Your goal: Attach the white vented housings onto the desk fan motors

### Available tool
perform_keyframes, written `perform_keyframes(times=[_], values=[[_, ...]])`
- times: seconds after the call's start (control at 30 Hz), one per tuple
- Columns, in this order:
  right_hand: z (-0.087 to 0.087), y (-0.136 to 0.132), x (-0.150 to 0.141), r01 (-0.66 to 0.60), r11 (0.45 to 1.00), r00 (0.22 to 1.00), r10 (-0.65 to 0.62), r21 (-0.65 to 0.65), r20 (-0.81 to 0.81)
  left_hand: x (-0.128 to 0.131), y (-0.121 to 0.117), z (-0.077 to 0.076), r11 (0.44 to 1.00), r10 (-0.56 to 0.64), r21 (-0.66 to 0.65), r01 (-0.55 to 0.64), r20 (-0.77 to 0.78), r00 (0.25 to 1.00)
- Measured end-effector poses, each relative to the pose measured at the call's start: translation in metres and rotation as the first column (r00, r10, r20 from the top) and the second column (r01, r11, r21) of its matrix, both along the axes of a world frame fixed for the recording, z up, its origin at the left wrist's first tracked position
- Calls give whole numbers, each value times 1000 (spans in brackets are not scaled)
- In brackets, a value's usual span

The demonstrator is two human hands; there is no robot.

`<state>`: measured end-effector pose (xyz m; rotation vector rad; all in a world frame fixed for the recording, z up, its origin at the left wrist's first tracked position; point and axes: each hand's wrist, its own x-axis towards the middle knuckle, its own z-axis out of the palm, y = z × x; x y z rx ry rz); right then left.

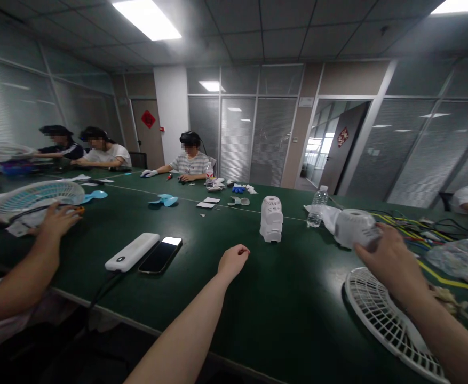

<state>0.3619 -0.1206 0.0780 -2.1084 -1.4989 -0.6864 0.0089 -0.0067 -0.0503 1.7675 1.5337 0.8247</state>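
right hand [391, 258] pinching white housing [349, 228] in from surface [293, 314]'s near edge, left hand [232, 262] curled up bare; probably light, stiff, slippery plastic, best held round sides.

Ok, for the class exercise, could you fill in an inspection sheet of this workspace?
Surface: dark green table, pale seam lines across it.
Job's things: white housing in the right hand; second white housing upright on the table; white grille, partly hidden by the right forearm.
Clutter: white power bank, phone, blue fan blades, clear bottle, clear plastic bag.
Hands: left loosely curled, nothing seen in it; right grips a housing, whether lifted unclear. A co-worker's hand is at far left.
Cables: black cable near the power bank; coloured cables tangled at right.
Surroundings: three seated people across the table, partitions, open door.
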Motion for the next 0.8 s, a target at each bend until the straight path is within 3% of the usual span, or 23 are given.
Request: perform_keyframes(times=[0.07,0.2,0.43,0.57,0.63,0.7,0.8], values=[[-10,30,-7,27,985,994,-45,-173,-100,0,0,0,1000,-2,-2,2,6,1000],[-36,69,-5,108,954,972,-161,-278,-173,0,1,-1,1000,-1,6,1,12,1000],[-50,75,8,254,898,932,-327,-358,-157,-1,4,-3,1000,-2,5,2,11,1000],[-41,56,-18,154,938,980,-186,-309,-75,0,3,-1,1000,2,10,-2,8,1000],[-32,33,-38,17,967,1000,-20,-254,-7,1,2,1,1000,2,13,-2,6,1000],[-25,-1,-48,-187,970,970,206,-154,125,1,1,1,1000,-3,13,3,4,1000],[-28,-59,-20,-233,971,954,218,54,205,0,0,1,1000,-12,9,12,-3,1000]])
